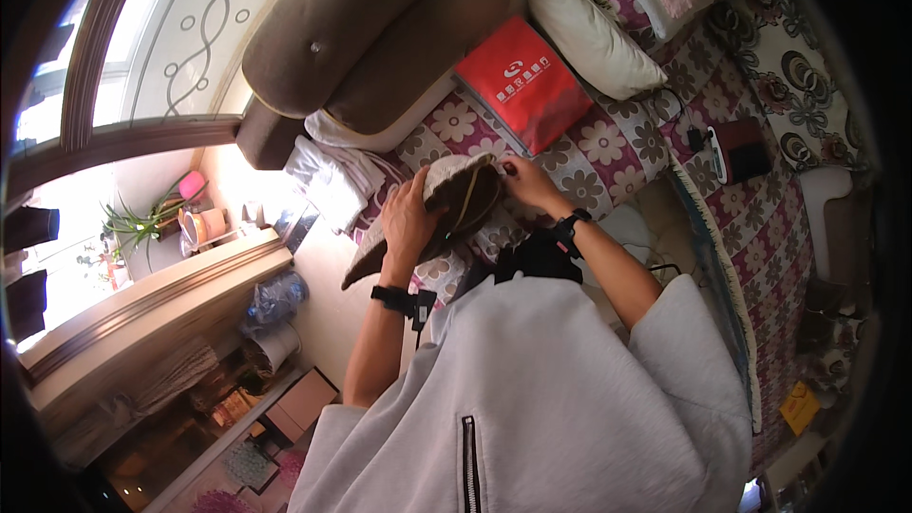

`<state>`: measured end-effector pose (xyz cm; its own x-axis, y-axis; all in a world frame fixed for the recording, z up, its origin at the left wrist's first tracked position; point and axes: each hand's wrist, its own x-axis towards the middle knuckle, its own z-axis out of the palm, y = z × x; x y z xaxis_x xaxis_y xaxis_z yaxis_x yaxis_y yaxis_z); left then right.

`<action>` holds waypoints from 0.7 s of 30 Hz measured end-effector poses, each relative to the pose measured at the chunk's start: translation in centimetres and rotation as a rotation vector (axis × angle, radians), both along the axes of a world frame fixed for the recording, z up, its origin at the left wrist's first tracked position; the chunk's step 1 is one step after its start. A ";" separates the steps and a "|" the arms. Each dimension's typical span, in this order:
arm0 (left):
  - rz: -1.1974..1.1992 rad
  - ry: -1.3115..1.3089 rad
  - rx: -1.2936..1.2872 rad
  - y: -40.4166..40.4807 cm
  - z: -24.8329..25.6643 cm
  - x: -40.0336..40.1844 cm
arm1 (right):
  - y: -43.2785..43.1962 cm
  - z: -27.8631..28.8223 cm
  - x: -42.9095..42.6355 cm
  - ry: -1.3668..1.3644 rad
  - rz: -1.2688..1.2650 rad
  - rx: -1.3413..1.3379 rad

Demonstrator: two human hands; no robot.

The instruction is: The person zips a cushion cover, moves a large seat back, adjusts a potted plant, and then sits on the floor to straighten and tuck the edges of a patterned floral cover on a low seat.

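Note:
Between my hands is a cushion or cushion cover, dark brown on one side and beige with a nubby texture on the other. A thin yellowish line, piping or a zip, runs along it. My left hand grips its near left side, fingers spread over the beige face and the thumb on the brown. At its upper right corner, my right hand pinches the edge with bent fingers. The cushion is held tilted above a flower-patterned sofa cover. What the right fingertips hold exactly is too small to tell.
A red bag with printed writing lies flat on the sofa, beside a white pillow. Folded white cloths sit at the left end. A dark red and black device rests to the right. A bucket stands by the windowsill.

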<state>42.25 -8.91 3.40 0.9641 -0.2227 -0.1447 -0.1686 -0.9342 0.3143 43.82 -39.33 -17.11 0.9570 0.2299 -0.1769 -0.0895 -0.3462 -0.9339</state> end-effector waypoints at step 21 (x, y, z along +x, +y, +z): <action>0.163 0.272 0.036 -3.1 -3.8 -12.4 | 2.9 -7.4 33.6 0.095 -0.156 -0.696</action>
